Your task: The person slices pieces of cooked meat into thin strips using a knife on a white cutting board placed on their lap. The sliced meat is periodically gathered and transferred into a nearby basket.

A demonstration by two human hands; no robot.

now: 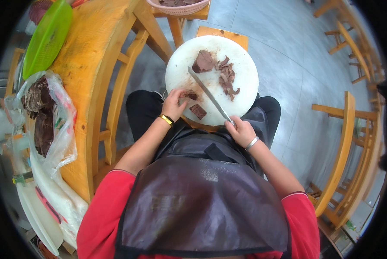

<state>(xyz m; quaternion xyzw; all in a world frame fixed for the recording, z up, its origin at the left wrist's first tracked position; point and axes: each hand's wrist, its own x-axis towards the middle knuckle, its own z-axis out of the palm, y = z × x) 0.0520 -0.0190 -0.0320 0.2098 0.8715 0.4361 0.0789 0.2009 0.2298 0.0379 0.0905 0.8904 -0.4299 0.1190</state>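
Note:
My right hand (pixel 241 131) is closed around the handle of a long knife (pixel 209 94), whose blade points up and left over a round white cutting board (pixel 245 71). At the board's left edge, my left hand (pixel 174 105) has its fingertips at a small dark piece of meat (pixel 191 95); whether they grip it is unclear. Just below lies a separate cut block of meat (pixel 198 111). Beyond the blade sits a larger brown chunk of cooked meat (pixel 203 61), with a pile of thin meat slices (pixel 227 79) to its right.
A wooden table (pixel 83 97) on the left bears a plastic bag (pixel 64 129) with large dark meat pieces (pixel 44 129) and a green basket (pixel 49 39). A pink basket (pixel 180 9) of meat stands on a wooden stool beyond the board. Wooden chairs (pixel 339 155) stand on the right.

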